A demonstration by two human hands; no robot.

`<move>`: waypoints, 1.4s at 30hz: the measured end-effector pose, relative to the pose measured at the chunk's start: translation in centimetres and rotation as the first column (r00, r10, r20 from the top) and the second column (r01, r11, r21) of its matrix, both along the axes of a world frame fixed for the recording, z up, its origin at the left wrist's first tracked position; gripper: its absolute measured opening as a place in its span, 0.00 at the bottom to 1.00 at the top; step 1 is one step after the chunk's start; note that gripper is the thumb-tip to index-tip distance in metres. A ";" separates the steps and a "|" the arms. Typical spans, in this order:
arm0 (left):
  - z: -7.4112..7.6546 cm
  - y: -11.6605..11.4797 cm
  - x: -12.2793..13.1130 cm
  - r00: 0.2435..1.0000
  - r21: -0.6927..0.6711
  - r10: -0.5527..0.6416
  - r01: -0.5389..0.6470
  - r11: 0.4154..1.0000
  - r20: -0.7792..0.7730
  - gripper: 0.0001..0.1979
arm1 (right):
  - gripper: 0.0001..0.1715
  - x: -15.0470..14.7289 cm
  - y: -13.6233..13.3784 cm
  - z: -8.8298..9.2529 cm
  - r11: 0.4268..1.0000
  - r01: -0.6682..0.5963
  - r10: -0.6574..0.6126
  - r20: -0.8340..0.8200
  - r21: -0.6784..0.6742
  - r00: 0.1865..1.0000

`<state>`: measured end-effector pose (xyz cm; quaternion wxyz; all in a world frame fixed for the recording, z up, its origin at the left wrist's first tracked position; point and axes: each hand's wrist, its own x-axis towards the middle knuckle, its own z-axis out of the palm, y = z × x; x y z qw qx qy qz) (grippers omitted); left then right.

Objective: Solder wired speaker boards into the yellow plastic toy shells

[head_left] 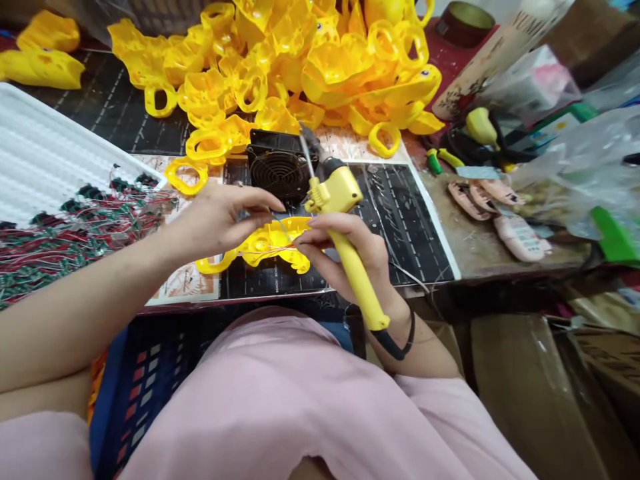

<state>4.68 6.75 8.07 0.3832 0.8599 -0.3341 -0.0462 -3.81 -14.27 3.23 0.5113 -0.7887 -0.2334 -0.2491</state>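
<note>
My left hand (227, 217) is closed, thumb and fingers pinching a thin wire (284, 230) above a yellow plastic shell half (270, 243). That shell lies hollow side up on the black mat, with thin wires across it. In the crook of my right hand (357, 250) rests a yellow soldering gun (345, 190), its tip pointing up and away and its cord hanging by the wrist. The right fingertips also meet at the wires over the shell's right end. Exactly which strands each hand pinches is too small to tell.
A black fan (277, 167) stands just behind the shell. Farther back is a heap of yellow plastic shells (280, 60). Wired circuit parts (90, 233) lie at left beside a white ribbed tray (55, 147). Pink plastic pieces (520, 237) and plastic bags (585, 167) are at right.
</note>
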 end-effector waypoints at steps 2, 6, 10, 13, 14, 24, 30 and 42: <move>-0.6 -0.2 -0.1 0.975 -0.108 0.004 -0.029 0.994 -0.223 0.17 | 0.19 0.0 0.2 -0.2 0.992 0.021 -0.013 -0.060 0.126 0.998; -1.1 -0.6 -1.5 0.866 -0.257 -0.076 -0.062 0.964 -0.494 0.26 | 0.19 0.5 0.6 -0.8 0.968 0.066 -0.044 -0.094 0.243 0.995; -1.1 -0.9 -2.3 0.861 -0.260 -0.016 -0.136 0.956 -0.509 0.22 | 0.20 0.8 0.8 -1.4 0.946 0.076 -0.057 -0.068 0.317 0.996; -0.8 -0.9 -2.2 0.885 -0.266 0.039 -0.182 0.947 -0.464 0.19 | 0.25 0.5 0.6 -1.7 0.958 0.063 -0.054 -0.040 0.279 0.998; -0.6 -0.8 -2.1 0.889 -0.264 0.042 -0.181 0.947 -0.455 0.18 | 0.25 0.4 0.5 -1.7 0.970 0.067 -0.061 -0.030 0.236 0.998; -0.9 -1.3 -2.0 0.889 -0.345 0.082 -0.259 0.902 -0.451 0.22 | 0.26 0.1 0.5 -1.9 0.972 0.183 -0.200 0.119 0.145 0.972; -0.7 -1.7 -1.4 0.921 -0.405 0.078 -0.243 0.881 -0.382 0.16 | 0.26 -0.3 0.9 -1.7 0.960 0.061 -0.082 0.065 0.272 0.995; -0.5 -3.1 -0.8 0.970 -0.448 0.046 -0.151 0.881 -0.237 0.12 | 0.24 -0.4 1.4 -1.9 0.915 -0.040 0.042 0.005 0.402 0.999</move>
